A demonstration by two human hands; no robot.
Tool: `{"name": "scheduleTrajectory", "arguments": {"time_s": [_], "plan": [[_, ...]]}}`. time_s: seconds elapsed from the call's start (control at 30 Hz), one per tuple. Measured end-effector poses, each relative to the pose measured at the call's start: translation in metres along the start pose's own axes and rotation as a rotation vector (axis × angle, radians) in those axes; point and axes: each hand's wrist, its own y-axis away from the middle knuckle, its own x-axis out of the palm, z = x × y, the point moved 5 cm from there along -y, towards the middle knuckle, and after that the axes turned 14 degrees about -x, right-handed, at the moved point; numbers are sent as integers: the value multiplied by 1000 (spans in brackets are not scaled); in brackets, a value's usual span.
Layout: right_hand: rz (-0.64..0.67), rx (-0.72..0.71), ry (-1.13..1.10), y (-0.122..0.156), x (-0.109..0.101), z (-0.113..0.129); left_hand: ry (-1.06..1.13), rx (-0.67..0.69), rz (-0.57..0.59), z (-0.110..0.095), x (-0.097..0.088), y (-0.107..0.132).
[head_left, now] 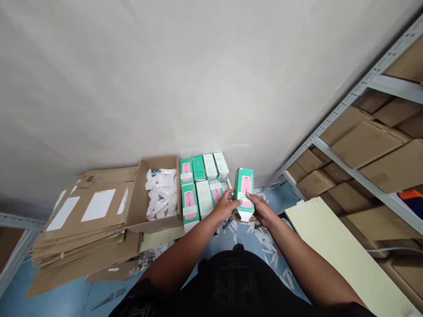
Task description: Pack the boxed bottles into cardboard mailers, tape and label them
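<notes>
Between my two hands I hold a green product box (246, 179) with a pink picture on its front. Its lower end has a white flap (245, 215) standing out. My left hand (227, 203) grips the box's left side, fingers behind it and thumb across the front. On the right side, my right hand (261, 208) is closed round the lower part, thumb on the front face. Just left of my hands stand several similar boxes (190, 200) in two rows, some green and some pale. What the fingers touch behind the box is hidden.
An open carton (152, 225) with white plastic-wrapped items (162, 193) stands to the left. Beyond it lies a stack of flattened cardboard (87, 220). White strips (267, 246) litter the blue floor. Right are a pale board (343, 251) and shelving (357, 160) loaded with cartons.
</notes>
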Motion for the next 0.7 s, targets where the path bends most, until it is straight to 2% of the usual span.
{"name": "scheduleTrajectory", "arguments": {"time_s": [0.07,0.17,0.33,0.43,0.53,0.63,0.7], "plan": [[-72,4,2,9,-23,6,15,-46,39,1,17,-1],[-199,-28,-38,18,-69,18,-27,-143,137,4,48,-2],[-371,-68,-122,28,-166,35,-174,-281,296,22,114,-8],[-457,-79,-158,42,-232,41,-221,-372,417,38,166,-16],[-489,-63,-239,68,-299,43,-207,-425,483,49,225,-31],[-482,-106,-413,99,-362,43,-56,-451,530,55,285,-48],[-517,-189,-533,118,-400,43,70,-400,554,58,326,-56]]}}
